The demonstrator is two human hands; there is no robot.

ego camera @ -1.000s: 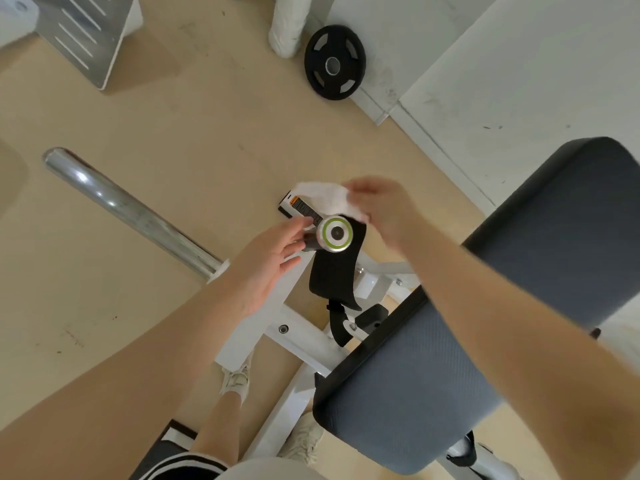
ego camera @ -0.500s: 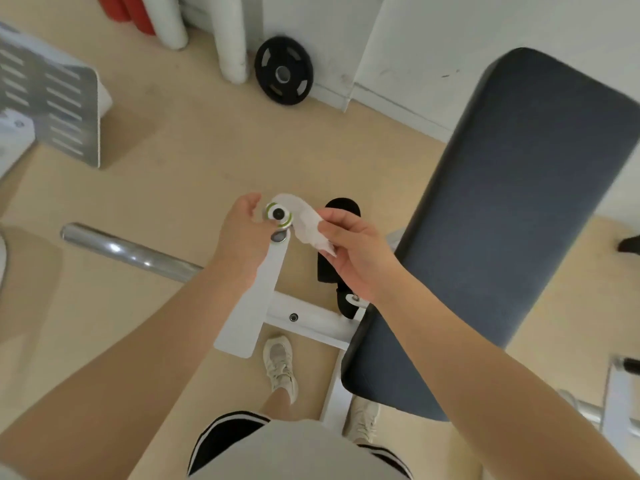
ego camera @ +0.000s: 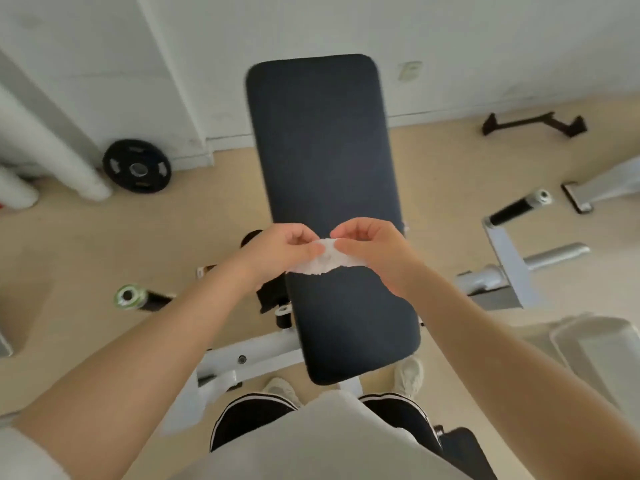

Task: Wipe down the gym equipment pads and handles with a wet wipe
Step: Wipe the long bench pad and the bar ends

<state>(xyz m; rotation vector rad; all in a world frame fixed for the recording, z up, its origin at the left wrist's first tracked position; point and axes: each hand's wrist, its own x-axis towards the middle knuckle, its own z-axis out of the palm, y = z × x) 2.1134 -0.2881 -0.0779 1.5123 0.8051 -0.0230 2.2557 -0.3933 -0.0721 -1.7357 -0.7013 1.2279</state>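
Wet wipe [ego camera: 325,260], white and crumpled, pinched between both hands above the dark pad [ego camera: 322,150].

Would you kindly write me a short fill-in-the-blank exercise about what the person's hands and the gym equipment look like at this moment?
1. Both the left hand and the right hand pinch a crumpled ____ wet wipe.
2. The wipe is held above the long dark ____ pad.
3. The round black weight plate leans against the ____.

Missing words: white; bench; wall
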